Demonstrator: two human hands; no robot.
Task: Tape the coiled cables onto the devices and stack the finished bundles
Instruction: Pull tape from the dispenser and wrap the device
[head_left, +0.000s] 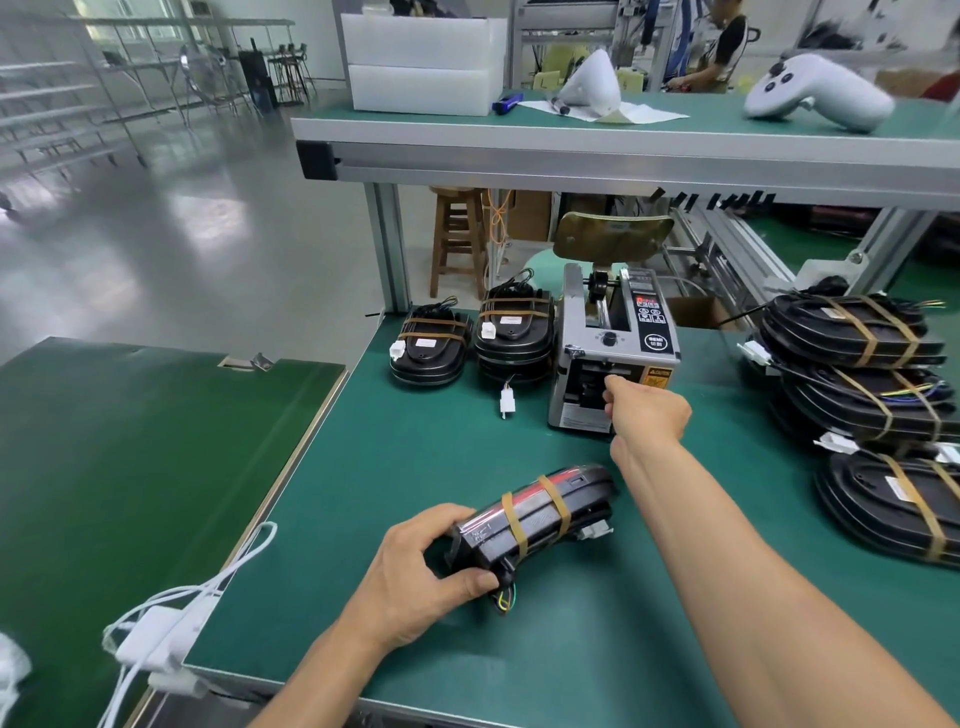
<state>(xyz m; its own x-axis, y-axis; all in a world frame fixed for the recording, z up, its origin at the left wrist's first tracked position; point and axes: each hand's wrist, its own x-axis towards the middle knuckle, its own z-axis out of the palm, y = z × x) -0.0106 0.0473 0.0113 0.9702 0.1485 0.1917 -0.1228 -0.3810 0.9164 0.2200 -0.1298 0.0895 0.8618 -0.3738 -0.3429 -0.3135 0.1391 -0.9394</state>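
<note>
nearest, left hand (415, 577) clamped on device (530, 519), already twice banded, near front edge of mat (415, 441). right hand (641, 410) curled at tape dispenser (613, 353) outlet; tape itself unseen. advisable: pull strip straight, keep device pinned. finished bundles (857, 364) stacked at right edge.

tape dispenser (613, 353) stands mid-table, two bundle stacks (470, 338) to its left, more bundles (862, 374) right.
</note>
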